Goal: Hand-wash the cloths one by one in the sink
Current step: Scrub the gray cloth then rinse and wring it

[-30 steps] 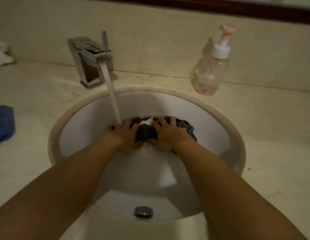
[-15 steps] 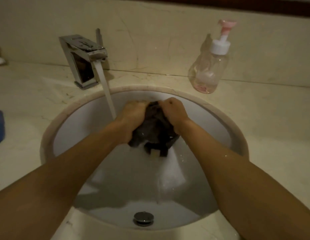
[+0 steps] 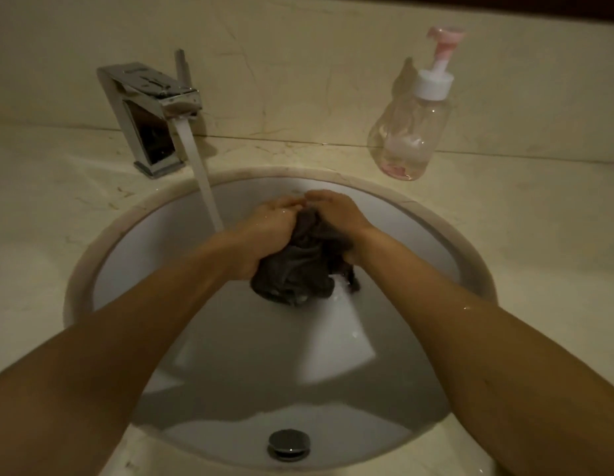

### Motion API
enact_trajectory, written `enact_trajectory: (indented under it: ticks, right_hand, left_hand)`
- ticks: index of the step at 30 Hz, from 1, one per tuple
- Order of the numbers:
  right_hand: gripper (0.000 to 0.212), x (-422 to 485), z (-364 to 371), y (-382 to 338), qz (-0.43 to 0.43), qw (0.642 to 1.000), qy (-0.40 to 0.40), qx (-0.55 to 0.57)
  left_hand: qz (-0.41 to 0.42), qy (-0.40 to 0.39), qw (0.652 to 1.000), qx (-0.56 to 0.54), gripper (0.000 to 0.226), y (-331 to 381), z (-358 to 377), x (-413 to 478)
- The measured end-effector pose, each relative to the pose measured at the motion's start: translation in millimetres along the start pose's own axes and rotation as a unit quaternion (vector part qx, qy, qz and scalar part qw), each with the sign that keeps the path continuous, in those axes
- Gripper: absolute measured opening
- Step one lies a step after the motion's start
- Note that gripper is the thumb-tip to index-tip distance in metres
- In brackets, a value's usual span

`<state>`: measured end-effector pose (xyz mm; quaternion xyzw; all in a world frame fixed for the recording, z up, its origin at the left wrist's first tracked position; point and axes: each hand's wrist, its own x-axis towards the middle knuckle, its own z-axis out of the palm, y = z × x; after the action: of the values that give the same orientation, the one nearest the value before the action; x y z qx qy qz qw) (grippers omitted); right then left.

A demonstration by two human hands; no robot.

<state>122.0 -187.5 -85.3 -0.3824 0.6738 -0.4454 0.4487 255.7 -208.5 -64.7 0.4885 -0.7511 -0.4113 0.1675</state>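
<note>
**Q:** Which step of the wash was shown?

**A:** Scrubbing, by the look of it. The left hand [image 3: 269, 235] and the right hand [image 3: 338, 216] were both curled round a bunched dark cloth [image 3: 293, 271], knuckles touching at the top. The cloth hung between them above the back slope of the sink [image 3: 151, 259], its lower folds near the wall; whether they touched it could not be told.

**Q:** What did the next move call for?

**A:** Probably rubbing the folds against each other, then a shift left to bring the bundle under the water [image 3: 202, 183]. The stream fell from the tap [image 3: 151, 111] just beside the left wrist and missed the cloth. Only this one cloth was in view, so the task seemed far from over.

**Q:** Where were the edges and the free room?

**A:** The curved back rim sat just beyond the fingers, so little room remained forward. The tap's spout overhung the left side. The bowl opened wide towards the drain plug [image 3: 289, 444], well apart from the hands. A soap bottle [image 3: 410, 132] stood on the counter [image 3: 525, 242], back right, clear of both arms.
</note>
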Motion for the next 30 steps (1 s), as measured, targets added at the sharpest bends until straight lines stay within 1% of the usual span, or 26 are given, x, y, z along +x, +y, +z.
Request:
enact_trajectory:
  ticks: [1,2,3,5,6,7,8,9,10,11,12,13,14,15,16,17,18,19,21,22,24,25,26,27,28,30]
  right_hand:
    - [0.030,3,-6,3,-0.004,0.992,-0.014,-0.123]
    - [0.030,-1,-12,2,0.001,0.972,-0.034,-0.234]
    - [0.031,-2,-18,4,-0.005,0.936,-0.047,-0.348]
    - [0.035,-5,-24,7,0.011,0.886,-0.069,-0.458]
    - [0.041,-10,-21,5,0.006,0.869,-0.066,-0.491]
    - [0.046,-14,-17,2,-0.007,0.841,-0.050,-0.539]
    - [0.048,-16,-13,0,-0.036,0.810,-0.021,-0.585]
    - [0.044,-20,-11,-4,-0.072,0.788,-0.005,-0.612]
    - [0.037,-24,-10,-9,-0.103,0.788,-0.017,-0.606]
    - [0.026,-27,-9,-12,-0.121,0.809,-0.058,-0.573]
    - [0.017,-29,-7,-13,-0.118,0.821,-0.113,-0.548]
    - [0.019,-31,-3,-11,-0.092,0.813,-0.171,-0.550]
    - [0.032,-31,0,-5,-0.057,0.786,-0.215,-0.577]
    - [0.055,-31,1,1,-0.021,0.740,-0.234,-0.630]
    - [0.080,-29,2,9,0.006,0.692,-0.227,-0.685]
    - [0.096,-29,3,18,0.014,0.664,-0.209,-0.718]
    - [0.102,-29,4,27,0.002,0.655,-0.184,-0.733]
    - [0.098,-29,7,33,-0.023,0.664,-0.154,-0.731]
    - [0.074,-23,10,39,-0.079,0.717,-0.098,-0.686]
    - [0.057,-20,11,39,-0.082,0.760,-0.082,-0.639]
    - [0.031,-12,8,35,-0.049,0.879,-0.043,-0.472]
    - [0.026,-8,7,30,-0.021,0.930,-0.028,-0.365]
    - [0.030,-6,7,24,0.006,0.966,-0.008,-0.260]
    - [0.037,-5,8,18,0.026,0.986,0.023,-0.164]
    - [0.045,-6,9,12,0.034,0.994,0.057,-0.085]
    - [0.050,-11,12,0,0.035,0.994,0.100,0.001]
  left_hand:
    - [0.000,-0.014,0.999,0.029,0.036,-4,-2,2]
    - [-0.005,-0.026,0.997,0.078,0.038,-11,-4,1]
    - [-0.007,-0.040,0.988,0.146,0.041,-18,-8,0]
    - [-0.028,-0.076,0.955,0.284,0.050,-42,-17,6]
    - [-0.030,-0.066,0.934,0.349,0.055,-50,-21,6]
    - [-0.018,-0.036,0.921,0.389,0.058,-53,-24,5]
    - [-0.003,-0.002,0.919,0.394,0.055,-51,-25,4]
    - [0.023,0.013,0.928,0.373,0.046,-48,-25,4]
    - [0.048,-0.012,0.937,0.345,0.035,-42,-24,2]
    - [0.062,-0.070,0.937,0.336,0.032,-40,-20,1]
    - [0.060,-0.149,0.925,0.344,0.042,-39,-14,0]
    - [0.052,-0.220,0.905,0.360,0.065,-41,-9,-2]
    - [0.034,-0.256,0.887,0.383,0.090,-46,-5,-2]
    - [0.014,-0.265,0.873,0.409,0.107,-55,-4,1]
    - [-0.010,-0.261,0.862,0.435,0.116,-64,-4,3]
    - [-0.034,-0.247,0.855,0.454,0.119,-71,-4,6]
    - [-0.043,-0.233,0.857,0.457,0.116,-76,-4,8]
    - [-0.041,-0.215,0.864,0.453,0.105,-77,-3,8]
    - [-0.013,-0.187,0.883,0.430,0.068,-71,-2,8]
    - [-0.001,-0.175,0.895,0.411,0.051,-66,-3,6]
    - [-0.013,-0.145,0.934,0.327,0.034,-56,-2,3]
    - [-0.023,-0.126,0.957,0.259,0.032,-49,-2,2]
    - [-0.044,-0.104,0.978,0.177,0.032,-44,-3,3]
    - [-0.065,-0.069,0.992,0.088,0.033,-36,-4,2]
    - [-0.090,-0.030,0.995,0.002,0.036,-29,-5,4]
    - [-0.117,0.035,0.983,-0.136,0.043,-19,-6,9]
